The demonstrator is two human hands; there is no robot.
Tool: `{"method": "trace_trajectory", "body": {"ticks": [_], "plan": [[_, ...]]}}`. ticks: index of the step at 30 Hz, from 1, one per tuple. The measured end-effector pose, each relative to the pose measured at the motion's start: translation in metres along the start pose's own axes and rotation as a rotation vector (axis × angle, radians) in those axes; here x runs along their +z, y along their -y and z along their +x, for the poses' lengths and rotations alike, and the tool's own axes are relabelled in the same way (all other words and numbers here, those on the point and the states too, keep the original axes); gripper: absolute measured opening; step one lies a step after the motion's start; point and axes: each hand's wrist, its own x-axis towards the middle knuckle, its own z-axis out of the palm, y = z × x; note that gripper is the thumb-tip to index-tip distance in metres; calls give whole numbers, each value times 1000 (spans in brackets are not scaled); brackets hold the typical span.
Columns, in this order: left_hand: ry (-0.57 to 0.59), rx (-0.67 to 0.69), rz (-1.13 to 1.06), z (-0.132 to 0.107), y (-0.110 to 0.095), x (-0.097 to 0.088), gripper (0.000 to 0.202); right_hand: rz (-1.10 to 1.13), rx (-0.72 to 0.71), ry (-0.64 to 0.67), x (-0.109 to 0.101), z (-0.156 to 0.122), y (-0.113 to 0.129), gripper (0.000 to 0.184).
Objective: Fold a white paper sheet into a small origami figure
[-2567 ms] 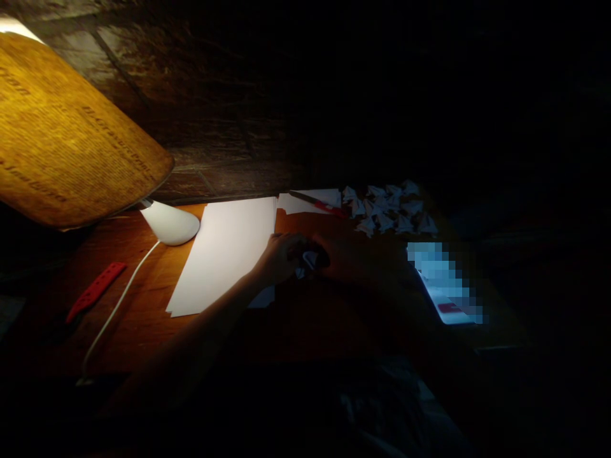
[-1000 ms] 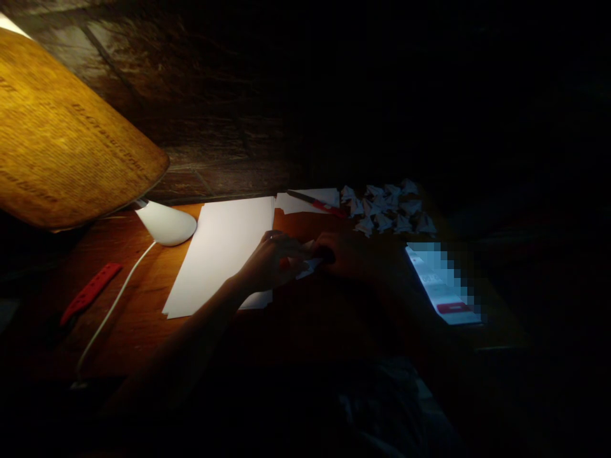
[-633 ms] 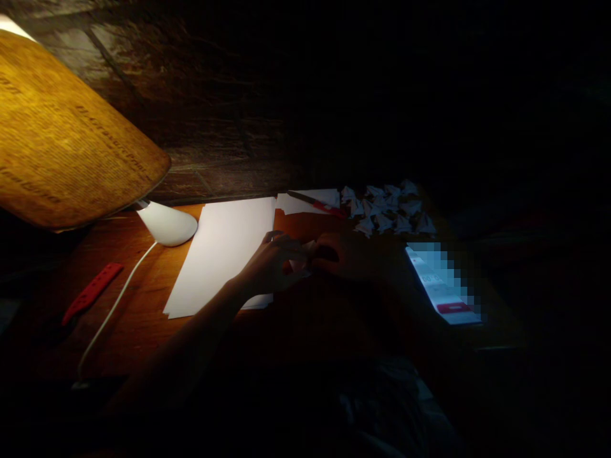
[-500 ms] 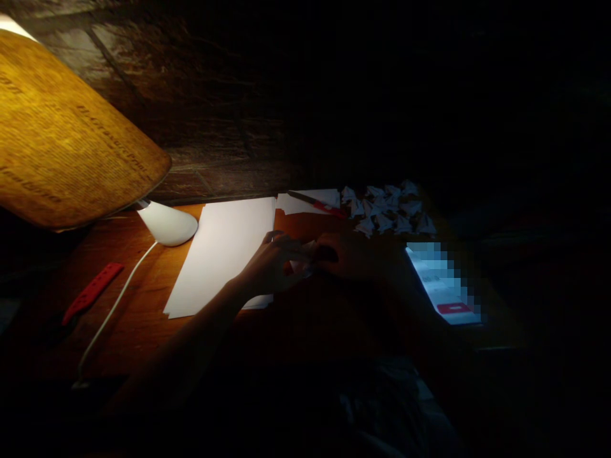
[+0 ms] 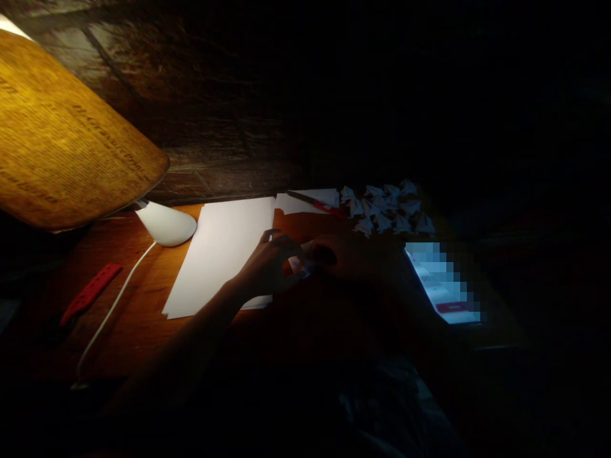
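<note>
Between my hands is a small folded piece of paper (image 5: 298, 263), partly covered by fingers. My left hand (image 5: 267, 264) has its thumb and fingers closed on the paper's left side, over the right edge of a stack of white sheets (image 5: 224, 248). My right hand (image 5: 341, 254), deep in shadow, curls its fingers round the paper's other side. Beyond it, several folded paper pieces (image 5: 382, 207) with pointed corners stand grouped at the back right. A knife (image 5: 315, 202) with a dark blade and red handle lies on smaller white sheets (image 5: 289, 203) behind my hands.
A lamp's shade (image 5: 81, 140) leans in at the upper left above its white base (image 5: 167, 226); a white cord (image 5: 112, 312) runs toward the front. Left of that lies a red power strip (image 5: 90, 294). A lit phone (image 5: 436, 286) rests at the table's right. A wall (image 5: 214, 127) closes the back.
The fingers of my left hand have shifted slightly on the folded paper, and a little more of its pale lower part shows. Everything else stays in place.
</note>
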Motion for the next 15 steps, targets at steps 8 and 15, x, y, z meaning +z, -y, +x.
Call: {"method": "trace_trajectory", "body": {"ticks": [8, 15], "plan": [[21, 17, 22, -1, 2, 0, 13, 18, -2, 1, -2, 0, 8, 16], [47, -6, -10, 0, -3, 1, 22, 91, -44, 19, 1, 0, 2, 21]]}}
